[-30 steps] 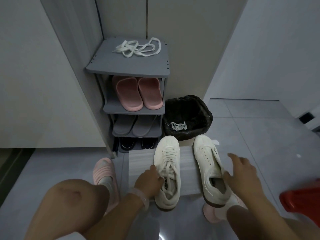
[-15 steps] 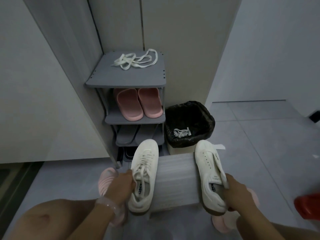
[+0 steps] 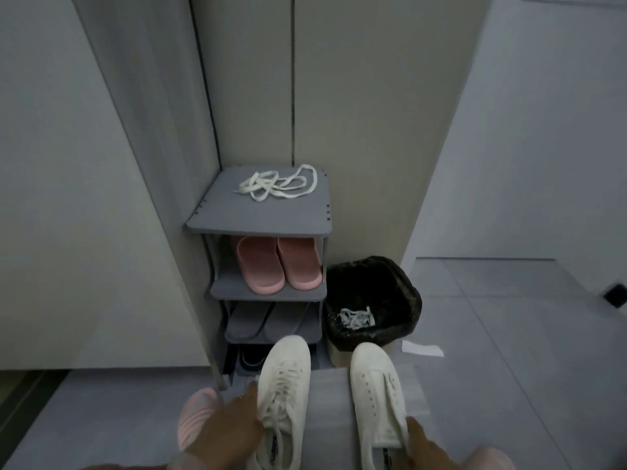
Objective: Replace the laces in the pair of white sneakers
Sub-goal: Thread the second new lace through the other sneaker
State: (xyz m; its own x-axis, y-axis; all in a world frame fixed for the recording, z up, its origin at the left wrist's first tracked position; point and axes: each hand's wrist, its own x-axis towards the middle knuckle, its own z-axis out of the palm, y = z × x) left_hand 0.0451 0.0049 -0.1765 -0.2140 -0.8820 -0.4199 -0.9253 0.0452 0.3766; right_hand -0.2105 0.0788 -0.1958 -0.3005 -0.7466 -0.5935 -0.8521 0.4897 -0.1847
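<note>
White sneakers on near mat: laced one (image 3: 283, 395) gripped by left hand (image 3: 227, 432), laceless one (image 3: 376, 401) held at heel by right hand (image 3: 427, 446). Fresh lace (image 3: 278, 186) far, atop rack (image 3: 258, 215). Risk: wrong pick, since old lace (image 3: 356, 317) lies in bin (image 3: 373, 296).

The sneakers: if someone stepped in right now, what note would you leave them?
Left hand grips the laced sneaker. Right hand holds the unlaced sneaker at its heel side.
Loose laces lie on top of the shoe rack; more laces are in the bin.
Done: one sneaker laced, the other stripped.
Left: lace the bare sneaker, probably with the laces on the rack.
</note>
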